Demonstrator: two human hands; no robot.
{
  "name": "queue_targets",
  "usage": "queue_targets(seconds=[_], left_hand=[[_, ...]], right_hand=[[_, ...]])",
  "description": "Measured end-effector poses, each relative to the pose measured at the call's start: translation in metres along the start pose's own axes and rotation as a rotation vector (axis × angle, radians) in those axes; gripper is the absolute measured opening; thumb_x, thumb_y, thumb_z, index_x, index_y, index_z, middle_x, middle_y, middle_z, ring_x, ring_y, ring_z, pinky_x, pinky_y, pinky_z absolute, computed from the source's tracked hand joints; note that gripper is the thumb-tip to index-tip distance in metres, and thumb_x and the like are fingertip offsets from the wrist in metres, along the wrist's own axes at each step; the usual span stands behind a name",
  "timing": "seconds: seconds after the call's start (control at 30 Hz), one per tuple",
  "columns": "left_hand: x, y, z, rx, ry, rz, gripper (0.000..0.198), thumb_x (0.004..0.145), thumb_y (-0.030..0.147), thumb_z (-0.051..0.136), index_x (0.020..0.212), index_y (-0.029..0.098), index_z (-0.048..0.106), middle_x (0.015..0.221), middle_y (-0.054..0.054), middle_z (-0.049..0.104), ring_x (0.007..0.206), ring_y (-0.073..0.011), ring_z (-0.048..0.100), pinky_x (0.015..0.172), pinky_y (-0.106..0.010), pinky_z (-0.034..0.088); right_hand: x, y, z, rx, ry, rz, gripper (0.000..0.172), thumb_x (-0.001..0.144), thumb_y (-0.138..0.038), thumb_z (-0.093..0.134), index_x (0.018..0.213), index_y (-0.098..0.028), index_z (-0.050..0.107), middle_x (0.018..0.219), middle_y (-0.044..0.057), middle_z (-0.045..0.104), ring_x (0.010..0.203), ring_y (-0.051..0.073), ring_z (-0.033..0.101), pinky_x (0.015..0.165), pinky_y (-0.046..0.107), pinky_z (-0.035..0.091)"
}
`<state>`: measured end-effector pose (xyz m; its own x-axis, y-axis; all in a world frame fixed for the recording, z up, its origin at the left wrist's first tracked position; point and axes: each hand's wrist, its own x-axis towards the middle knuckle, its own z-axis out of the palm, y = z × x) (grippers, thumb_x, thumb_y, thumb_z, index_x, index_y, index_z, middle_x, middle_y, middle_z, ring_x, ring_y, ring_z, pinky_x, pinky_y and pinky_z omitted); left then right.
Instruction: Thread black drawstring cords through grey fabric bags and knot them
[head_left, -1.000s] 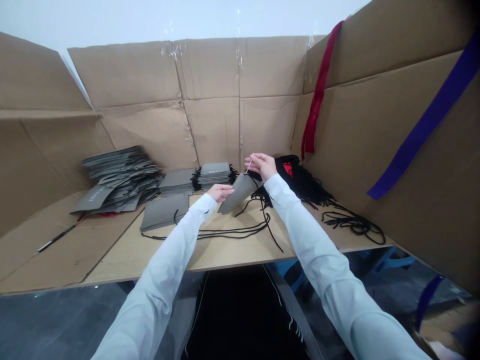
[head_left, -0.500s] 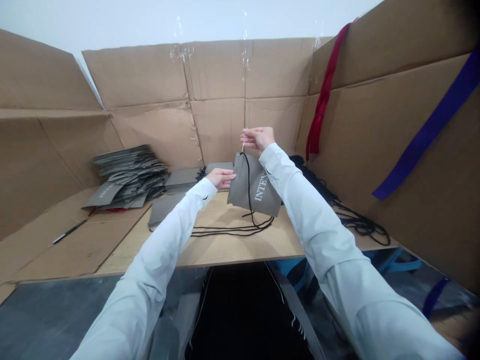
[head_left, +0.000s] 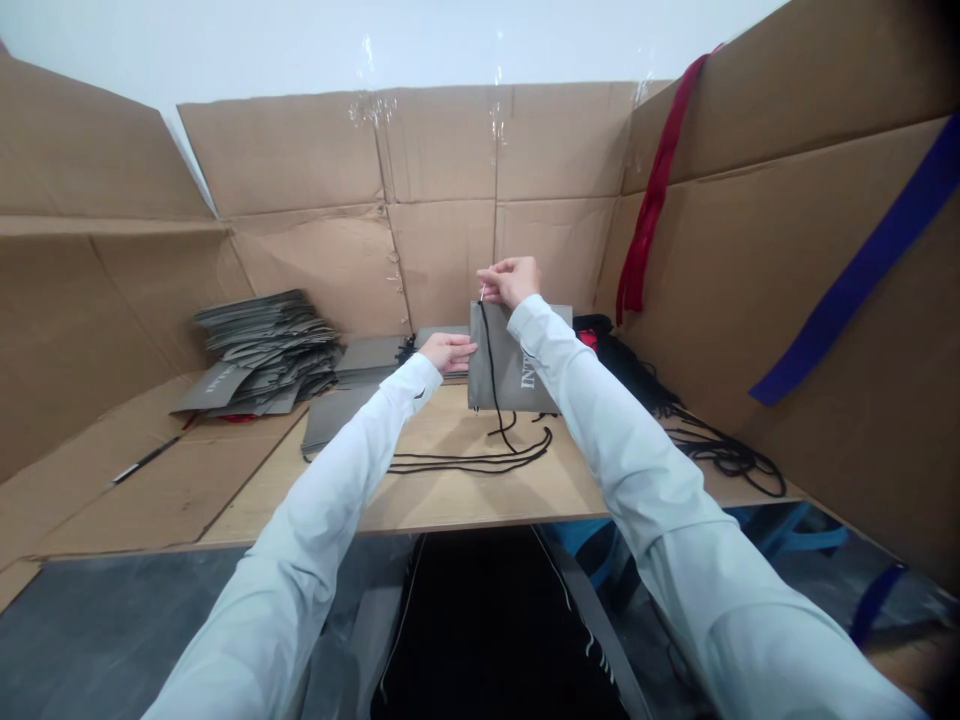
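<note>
A flat grey paper bag (head_left: 501, 368) with white lettering stands upright on the wooden table (head_left: 465, 495), held up between my hands. My left hand (head_left: 448, 352) grips its left edge, fingers closed on it. My right hand (head_left: 510, 281) is above the bag's top edge, pinching the light tip of a black cord (head_left: 491, 370). The cord hangs down the bag's front and trails onto the table in long loops (head_left: 480, 460).
A messy stack of grey bags (head_left: 262, 345) lies at the left, with flat grey bags (head_left: 360, 375) beside it. A heap of black cords (head_left: 675, 420) lies at the right. Cardboard walls (head_left: 442, 200) surround the table, with a red ribbon (head_left: 649, 200) and a purple ribbon (head_left: 855, 260) hanging.
The bag has gone from lying tilted near the table to standing upright. My right hand rose with the cord tip and drew the cord up; my left hand kept its grip on the edge.
</note>
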<state>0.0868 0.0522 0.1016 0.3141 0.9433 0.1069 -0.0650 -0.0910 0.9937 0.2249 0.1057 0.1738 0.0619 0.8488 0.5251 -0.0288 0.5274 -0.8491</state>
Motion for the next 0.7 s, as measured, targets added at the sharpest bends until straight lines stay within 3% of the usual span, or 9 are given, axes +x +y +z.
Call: queue_targets(seconds=[0.17,0.33,0.47,0.7], left_hand=[[-0.001,0.0,0.0,0.003,0.056,0.002,0.02,0.056,0.017,0.068,0.07,0.01,0.057,0.057,0.001,0.055,0.061,-0.0088,0.056,0.074,-0.032,0.045],[0.002,-0.002,-0.002,-0.033,0.137,0.02,0.024,0.054,0.014,0.069,0.074,0.01,0.057,0.061,-0.001,0.058,0.064,-0.0101,0.057,0.074,-0.032,0.045],[0.002,-0.003,-0.001,-0.051,0.193,0.038,0.024,0.052,0.01,0.069,0.073,0.009,0.058,0.065,-0.003,0.061,0.067,-0.011,0.058,0.077,-0.031,0.044],[-0.005,-0.031,-0.01,-0.147,0.163,0.087,0.025,0.058,0.026,0.067,0.076,0.01,0.06,0.08,-0.008,0.063,0.079,-0.0133,0.058,0.081,-0.028,0.042]], right_hand=[[-0.002,0.008,-0.002,-0.061,-0.039,-0.091,0.019,0.06,-0.024,0.064,0.063,-0.014,0.047,0.051,-0.002,0.052,0.051,0.009,0.054,0.056,0.027,0.05],[-0.005,0.018,-0.012,-0.41,-0.041,-0.143,0.02,0.061,-0.029,0.061,0.056,-0.015,0.047,0.053,0.0,0.052,0.064,0.013,0.054,0.074,0.035,0.043],[-0.011,0.038,-0.018,-0.556,0.054,-0.142,0.018,0.07,-0.028,0.05,0.059,-0.018,0.041,0.062,0.003,0.053,0.074,0.017,0.051,0.078,0.036,0.037],[-0.038,0.1,-0.041,-0.409,0.302,0.018,0.021,0.074,-0.033,0.039,0.059,-0.019,0.035,0.064,0.002,0.051,0.07,0.015,0.048,0.071,0.027,0.037]])
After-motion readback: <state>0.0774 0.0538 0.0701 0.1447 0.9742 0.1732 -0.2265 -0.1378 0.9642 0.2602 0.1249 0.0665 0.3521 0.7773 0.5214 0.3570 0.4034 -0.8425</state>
